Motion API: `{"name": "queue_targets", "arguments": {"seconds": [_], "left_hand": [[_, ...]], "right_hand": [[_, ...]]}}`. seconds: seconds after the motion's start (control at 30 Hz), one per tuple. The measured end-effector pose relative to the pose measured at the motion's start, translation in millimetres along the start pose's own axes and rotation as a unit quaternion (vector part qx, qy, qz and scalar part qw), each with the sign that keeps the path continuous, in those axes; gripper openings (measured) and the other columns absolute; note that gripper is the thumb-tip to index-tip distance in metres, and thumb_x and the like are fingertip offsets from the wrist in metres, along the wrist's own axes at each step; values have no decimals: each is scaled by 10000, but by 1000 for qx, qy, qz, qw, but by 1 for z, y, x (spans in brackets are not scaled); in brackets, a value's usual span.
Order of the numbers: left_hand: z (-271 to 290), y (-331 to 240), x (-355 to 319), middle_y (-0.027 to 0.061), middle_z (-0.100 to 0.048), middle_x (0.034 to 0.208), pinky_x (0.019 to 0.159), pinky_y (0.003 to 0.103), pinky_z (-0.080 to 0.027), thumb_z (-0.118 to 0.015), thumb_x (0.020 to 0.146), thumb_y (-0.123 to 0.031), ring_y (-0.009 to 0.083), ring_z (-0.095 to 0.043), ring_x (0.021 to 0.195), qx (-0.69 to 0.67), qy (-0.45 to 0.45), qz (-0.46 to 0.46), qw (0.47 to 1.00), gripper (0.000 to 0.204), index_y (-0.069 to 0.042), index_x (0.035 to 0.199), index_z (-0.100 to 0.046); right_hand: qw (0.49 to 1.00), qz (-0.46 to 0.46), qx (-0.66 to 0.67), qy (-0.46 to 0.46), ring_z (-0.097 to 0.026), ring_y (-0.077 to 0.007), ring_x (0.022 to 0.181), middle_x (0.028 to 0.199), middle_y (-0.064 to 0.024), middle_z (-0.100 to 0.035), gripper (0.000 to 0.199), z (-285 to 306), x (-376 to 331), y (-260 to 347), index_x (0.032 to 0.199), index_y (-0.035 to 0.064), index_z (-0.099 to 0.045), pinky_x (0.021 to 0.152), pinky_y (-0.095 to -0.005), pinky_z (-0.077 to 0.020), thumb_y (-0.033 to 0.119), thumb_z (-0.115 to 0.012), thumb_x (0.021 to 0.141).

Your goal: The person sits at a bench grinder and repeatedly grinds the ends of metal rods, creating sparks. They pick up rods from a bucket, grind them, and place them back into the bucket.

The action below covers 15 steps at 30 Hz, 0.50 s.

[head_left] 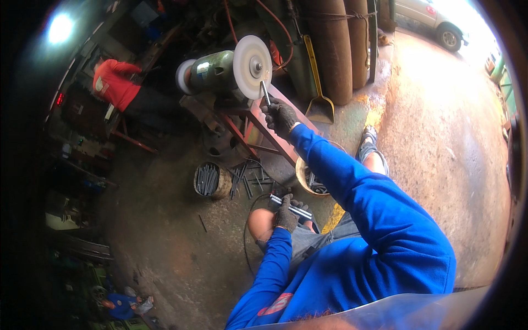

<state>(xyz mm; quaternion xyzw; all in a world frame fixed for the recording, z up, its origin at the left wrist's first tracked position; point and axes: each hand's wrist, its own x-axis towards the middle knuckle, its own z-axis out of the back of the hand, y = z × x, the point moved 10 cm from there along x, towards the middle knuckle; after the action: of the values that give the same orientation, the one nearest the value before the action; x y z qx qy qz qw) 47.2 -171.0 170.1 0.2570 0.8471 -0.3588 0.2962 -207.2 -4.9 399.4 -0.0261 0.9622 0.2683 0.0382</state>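
Fingers (273, 111) of the gloved right hand (279, 116) pinch a thin metal rod (265, 92), whose far tip touches the white grinding wheel (252, 59) of the green bench grinder (220, 71) on the red stand (269, 135). Nearer, the gloved left hand (286, 215) is closed around a few more rods (290, 207) above the knee. Left of it on the floor stands a round can (212, 180) full of rods, with loose rods (250, 179) scattered just beside it. Right of those sits a second bucket (308, 179). A yellow shovel (318, 82) leans at the far side.
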Motion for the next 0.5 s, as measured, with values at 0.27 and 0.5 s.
{"name": "queue_targets", "arguments": {"seconds": [0.27,0.5], "left_hand": [[6,-2,0,73,-523,808,921,595,-485,-600,958,-280,275,-565,827,4,3,-8,1000,261,-110,1146,-538],[16,-3,4,71,-531,814,919,593,-486,-602,957,-287,272,-562,821,-9,10,-8,1000,254,-109,1129,-548]], "right_hand": [[999,11,-41,8,-532,-148,511,696,-42,-546,150,9,21,-13,1007,71,-568,400,-314,-418,56,-583,858],[992,-2,-129,-6,-666,-243,699,773,-81,-641,150,26,43,-27,864,80,-681,575,-360,-547,83,-724,719]]}}
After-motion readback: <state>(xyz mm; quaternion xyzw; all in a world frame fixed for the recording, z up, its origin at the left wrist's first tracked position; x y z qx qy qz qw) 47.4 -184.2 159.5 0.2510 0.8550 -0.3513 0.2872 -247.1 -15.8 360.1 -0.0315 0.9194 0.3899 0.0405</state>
